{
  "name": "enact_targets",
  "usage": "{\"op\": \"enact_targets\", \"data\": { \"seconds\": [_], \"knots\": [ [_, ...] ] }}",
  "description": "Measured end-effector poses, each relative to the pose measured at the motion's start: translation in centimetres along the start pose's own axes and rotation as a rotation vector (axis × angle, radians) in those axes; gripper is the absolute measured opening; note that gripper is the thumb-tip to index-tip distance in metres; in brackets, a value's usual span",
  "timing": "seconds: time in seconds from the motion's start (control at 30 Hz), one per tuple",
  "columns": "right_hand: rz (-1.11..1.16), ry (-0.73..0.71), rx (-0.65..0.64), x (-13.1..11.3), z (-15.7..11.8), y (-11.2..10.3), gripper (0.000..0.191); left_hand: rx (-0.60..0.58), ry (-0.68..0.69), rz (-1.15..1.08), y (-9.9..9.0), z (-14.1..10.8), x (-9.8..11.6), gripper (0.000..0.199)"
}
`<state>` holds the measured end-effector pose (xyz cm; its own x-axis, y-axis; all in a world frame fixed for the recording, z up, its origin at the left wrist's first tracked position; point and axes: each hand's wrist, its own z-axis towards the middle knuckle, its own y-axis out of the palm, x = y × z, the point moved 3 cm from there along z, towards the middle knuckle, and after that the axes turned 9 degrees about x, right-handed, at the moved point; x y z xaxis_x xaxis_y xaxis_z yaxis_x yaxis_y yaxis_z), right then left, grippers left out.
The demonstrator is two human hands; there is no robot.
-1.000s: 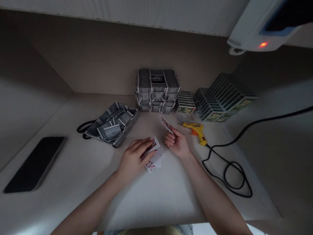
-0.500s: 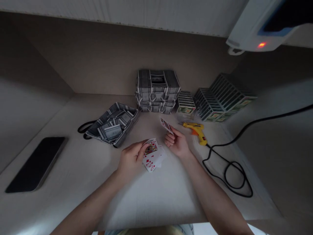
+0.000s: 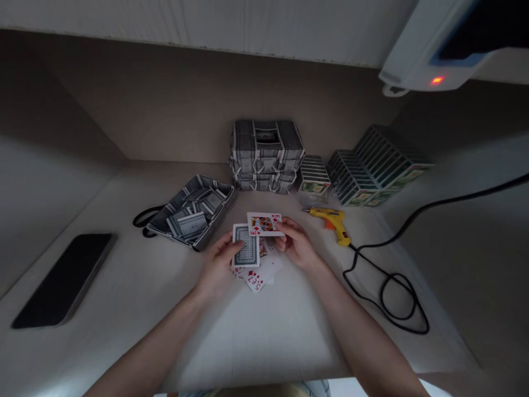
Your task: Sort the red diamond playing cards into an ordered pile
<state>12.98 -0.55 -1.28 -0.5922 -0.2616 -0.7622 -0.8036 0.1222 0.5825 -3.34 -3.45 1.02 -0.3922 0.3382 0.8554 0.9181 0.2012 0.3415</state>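
My left hand [image 3: 221, 256] pinches a playing card [image 3: 247, 251] that shows its patterned back, thumb on top. In my right hand [image 3: 295, 240] is a king of diamonds [image 3: 264, 224], held face up by its right end. Its left end overlaps the top of the left hand's card; whether they touch I cannot tell. Under both hands, several loose face-up cards [image 3: 256, 280] lie fanned on the table, red diamonds showing, partly covered. Left of my left hand sits an open box made of cards [image 3: 217, 223], with loose cards [image 3: 192, 225] inside and a black strap.
Card-covered boxes [image 3: 266, 154] are stacked at the back. Packs of cards [image 3: 359, 176] stand at the right rear. A yellow glue gun [image 3: 330, 218] with a coiled black cord [image 3: 382, 292] lies right; a phone [image 3: 64, 281] lies left. A white device [image 3: 425, 66] hangs above.
The left hand's card has gone from face side to back side up. My right hand has brought its card leftward and lower, flat over the left hand's card.
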Motion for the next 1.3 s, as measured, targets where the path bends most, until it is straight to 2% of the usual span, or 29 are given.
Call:
{"op": "enact_targets", "data": {
  "seconds": [0.13, 0.37, 0.63, 0.8, 1.0, 1.13, 1.3],
  "knots": [
    [0.008, -0.026, 0.069, 0.1, 0.1, -0.1, 0.023, 0.026, 0.069, -0.019, -0.4, 0.3, 0.1, 0.028],
    [0.056, -0.056, 0.166, 0.0, 0.0, -0.2, 0.027, 0.124, 0.245, 0.154, -1.2, 0.8, 0.3, 0.023],
    [0.015, -0.065, 0.115, 0.3, 0.3, -0.3, 0.033, 0.104, 0.100, -0.034, -0.8, 0.8, 0.2, 0.023],
    [-0.131, -0.200, 0.176, 0.3, 0.1, 0.0, 0.022, 0.104, 0.090, -0.032, -0.7, 0.5, 0.4, 0.022],
    [-0.181, -0.255, 0.265, 0.1, -0.2, 0.1, 0.035, 0.058, 0.030, -0.079, -0.6, 0.4, 0.2, 0.020],
    [-0.211, -0.230, 0.204, 0.6, -0.4, 0.5, 0.030, 0.067, 0.077, 0.016, -0.6, 0.6, -0.2, 0.026],
    [-0.241, -0.146, 0.081, 1.9, -0.8, 1.4, 0.025, 0.075, 0.254, 0.166, -0.6, 0.8, -0.7, 0.039]
  ]
}}
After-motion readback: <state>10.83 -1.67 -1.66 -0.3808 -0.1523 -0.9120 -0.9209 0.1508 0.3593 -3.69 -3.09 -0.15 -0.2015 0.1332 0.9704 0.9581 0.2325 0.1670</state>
